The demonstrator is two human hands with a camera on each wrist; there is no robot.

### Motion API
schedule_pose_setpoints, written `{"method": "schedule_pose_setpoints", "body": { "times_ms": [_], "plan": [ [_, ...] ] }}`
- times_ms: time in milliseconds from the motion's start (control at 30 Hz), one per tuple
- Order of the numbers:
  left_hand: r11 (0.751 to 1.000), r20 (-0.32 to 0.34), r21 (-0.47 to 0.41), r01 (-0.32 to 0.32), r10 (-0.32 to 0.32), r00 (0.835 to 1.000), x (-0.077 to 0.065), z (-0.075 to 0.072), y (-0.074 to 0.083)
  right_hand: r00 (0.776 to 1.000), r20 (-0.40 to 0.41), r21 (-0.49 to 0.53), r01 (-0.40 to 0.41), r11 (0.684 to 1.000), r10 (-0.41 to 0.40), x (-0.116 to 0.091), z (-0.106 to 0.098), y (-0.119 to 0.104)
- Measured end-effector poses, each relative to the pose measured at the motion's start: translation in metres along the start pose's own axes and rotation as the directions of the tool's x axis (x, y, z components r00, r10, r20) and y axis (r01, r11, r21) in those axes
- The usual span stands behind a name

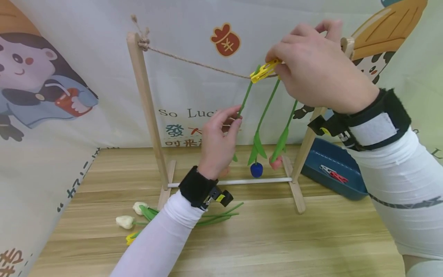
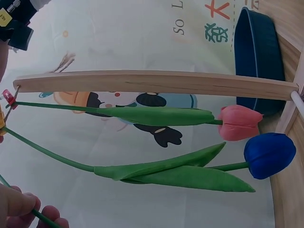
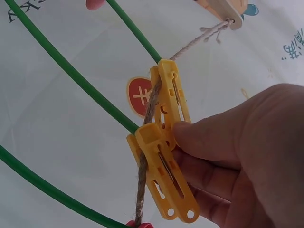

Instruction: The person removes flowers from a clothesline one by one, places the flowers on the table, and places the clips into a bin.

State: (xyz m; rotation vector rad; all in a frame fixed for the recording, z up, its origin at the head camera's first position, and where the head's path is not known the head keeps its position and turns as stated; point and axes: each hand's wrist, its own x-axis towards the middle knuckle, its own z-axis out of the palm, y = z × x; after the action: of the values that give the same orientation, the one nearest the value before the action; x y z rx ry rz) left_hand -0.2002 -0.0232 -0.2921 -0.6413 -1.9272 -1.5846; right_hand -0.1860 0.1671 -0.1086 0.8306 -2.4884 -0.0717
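Note:
My right hand (image 1: 311, 69) pinches a yellow clothespin (image 1: 263, 71) whose jaws sit over the rope (image 1: 197, 61) and the top of a green stem. Lower on that stem (image 1: 246, 96), my left hand (image 1: 221, 138) holds it between thumb and fingers; its bloom is mostly hidden behind that hand. Just beside, a second yellow clothespin (image 3: 161, 175) clips another stem to the rope, close to my right fingers. From it a blue tulip (image 2: 270, 156) hangs head down. A pink tulip (image 2: 240, 122) hangs farther right under a red clothespin (image 2: 8, 97).
The rope runs between two wooden posts (image 1: 147, 100) joined low by a white bar (image 1: 232, 182). White tulips (image 1: 124, 222) and a yellow tulip (image 1: 130, 238) lie on the table at front left. A blue bin (image 1: 332, 188) at right holds loose clothespins (image 1: 339, 177).

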Motion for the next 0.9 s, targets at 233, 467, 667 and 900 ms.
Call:
{"method": "schedule_pose_setpoints", "body": {
  "times_ms": [233, 467, 667, 900],
  "plan": [
    [1.000, 0.009, 0.001, 0.007, -0.007, 1.000, 0.000, -0.004, -0.002, 0.995, -0.100, -0.002, -0.009, 1.000, 0.009, -0.003, -0.003, 0.001],
    [0.999, 0.005, 0.041, -0.010, 0.010, 1.000, -0.005, -0.015, -0.004, 0.978, -0.208, 0.020, -0.018, 1.000, 0.022, -0.013, -0.007, 0.002],
    [0.996, 0.006, 0.085, -0.027, 0.026, 1.000, -0.013, -0.031, -0.001, 0.954, -0.300, 0.034, -0.006, 0.999, 0.016, -0.029, -0.010, 0.003],
    [0.989, 0.035, 0.134, -0.054, 0.050, 0.998, -0.031, -0.051, 0.010, 0.913, -0.407, 0.096, 0.054, 0.994, -0.010, -0.057, -0.002, 0.006]
  ]
}}
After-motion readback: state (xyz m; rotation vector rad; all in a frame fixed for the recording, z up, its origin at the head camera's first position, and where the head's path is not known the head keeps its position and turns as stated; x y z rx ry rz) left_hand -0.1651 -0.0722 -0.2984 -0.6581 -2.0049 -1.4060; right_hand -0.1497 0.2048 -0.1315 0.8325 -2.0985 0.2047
